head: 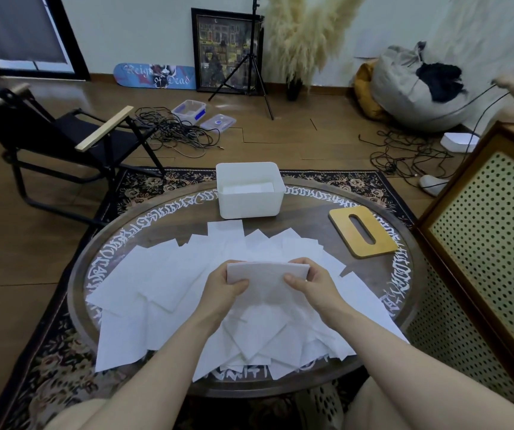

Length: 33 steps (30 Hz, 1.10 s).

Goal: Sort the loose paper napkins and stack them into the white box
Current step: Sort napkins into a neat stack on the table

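Observation:
Several loose white napkins lie scattered in an overlapping heap across the round table. Above the heap, my left hand and my right hand grip the two ends of a gathered stack of napkins, thumbs on its near face. The white box stands at the table's far edge, beyond the heap, with a flat layer of napkins inside it.
A wooden lid with a slot lies right of the box. A perforated cabinet stands close on the right. A folding chair is at the left. Cables and plastic containers lie on the floor behind.

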Available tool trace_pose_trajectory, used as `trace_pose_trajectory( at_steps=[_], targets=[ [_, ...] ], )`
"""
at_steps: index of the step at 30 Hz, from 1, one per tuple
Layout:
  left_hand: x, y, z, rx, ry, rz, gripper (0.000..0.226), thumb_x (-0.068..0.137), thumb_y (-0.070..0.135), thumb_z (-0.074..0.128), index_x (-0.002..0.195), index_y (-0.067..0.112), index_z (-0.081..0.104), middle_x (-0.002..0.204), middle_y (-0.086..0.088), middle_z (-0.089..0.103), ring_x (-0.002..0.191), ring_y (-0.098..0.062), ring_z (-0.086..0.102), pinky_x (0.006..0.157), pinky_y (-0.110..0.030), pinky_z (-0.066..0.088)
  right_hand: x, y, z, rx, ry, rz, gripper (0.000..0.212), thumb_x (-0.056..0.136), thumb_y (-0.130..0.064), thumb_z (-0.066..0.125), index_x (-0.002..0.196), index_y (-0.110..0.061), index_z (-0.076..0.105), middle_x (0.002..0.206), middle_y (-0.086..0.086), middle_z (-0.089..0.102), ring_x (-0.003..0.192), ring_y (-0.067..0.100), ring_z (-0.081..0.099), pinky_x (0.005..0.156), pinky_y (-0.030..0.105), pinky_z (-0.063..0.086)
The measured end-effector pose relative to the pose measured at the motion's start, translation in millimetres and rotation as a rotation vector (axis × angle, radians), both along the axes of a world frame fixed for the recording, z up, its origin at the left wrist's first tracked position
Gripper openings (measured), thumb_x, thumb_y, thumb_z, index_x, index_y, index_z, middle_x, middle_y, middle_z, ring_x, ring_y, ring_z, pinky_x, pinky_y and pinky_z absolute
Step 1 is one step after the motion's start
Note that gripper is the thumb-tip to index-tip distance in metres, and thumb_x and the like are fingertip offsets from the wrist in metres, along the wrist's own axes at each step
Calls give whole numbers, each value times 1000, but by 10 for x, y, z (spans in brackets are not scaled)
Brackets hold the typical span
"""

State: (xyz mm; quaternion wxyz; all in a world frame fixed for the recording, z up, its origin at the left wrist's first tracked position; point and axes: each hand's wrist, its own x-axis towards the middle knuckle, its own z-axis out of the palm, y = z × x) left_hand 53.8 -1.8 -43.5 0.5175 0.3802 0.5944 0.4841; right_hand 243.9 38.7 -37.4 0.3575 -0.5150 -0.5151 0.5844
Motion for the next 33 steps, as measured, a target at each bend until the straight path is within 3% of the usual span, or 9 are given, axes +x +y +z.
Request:
trace_pose_trajectory(
  at_steps=[5,8,10,13,16,19,22,28,33],
  targets=[
    [-41,-21,-91,-31,69,-30,34,85,-10,54,96,21,63,99,0,70,91,-18,66,76,-29,53,-1,-27,-49,-42,-89,31,19,87,2,62,95,-15,63,92,-2,69,83,13,67,71,24,57],
    [-61,-46,-129,-15,169,-52,35,85,-7,54,95,25,63,99,4,69,93,-16,65,78,-28,53,20,-39,-96,-53,-232,53,20,83,-4,67,90,-23,67,96,-1,72,93,22,68,86,40,56],
    [-61,-69,-141,-2,235,-52,29,86,-2,58,94,25,64,98,6,69,92,-13,65,76,-26,52,26,-50,-93,-57,-277,47,19,82,-5,69,87,-23,67,94,0,72,93,23,68,87,43,55],
    [-57,-62,-158,19,313,21,11,85,5,63,81,15,63,80,6,66,74,-12,60,63,-22,44,13,-64,-52,-45,-207,14,19,84,2,66,90,-16,67,92,1,71,90,24,67,82,38,56],
    [-57,-39,-163,27,288,139,17,81,7,67,69,7,55,65,-4,58,62,-16,50,59,-28,37,-13,-68,-3,-47,-125,-12,19,85,3,65,97,-11,68,94,3,72,87,22,69,76,31,58],
    [-52,-10,-98,10,164,226,9,81,9,70,79,14,63,79,-6,70,70,-20,62,62,-27,45,-38,-47,30,-68,-59,-80,17,85,2,66,100,-6,67,94,5,73,84,21,69,78,34,57],
    [-100,86,-20,42,125,232,12,83,10,69,90,17,63,80,-7,71,65,-19,62,58,-24,43,-79,37,79,-76,-52,-132,14,85,-2,66,99,-5,63,89,8,73,69,19,66,72,33,53],
    [-336,394,177,140,170,205,21,86,7,65,101,21,61,82,-17,68,70,-20,61,68,-32,49,-240,411,282,-2,-33,-161,20,87,2,62,103,-10,56,74,2,64,59,16,56,59,15,45],
    [-519,697,280,176,262,134,26,86,8,63,104,26,62,78,-13,66,68,-18,58,70,-37,49,-376,790,401,67,-59,-166,21,86,8,61,98,-9,58,71,4,63,59,15,55,54,14,46]
  ],
)
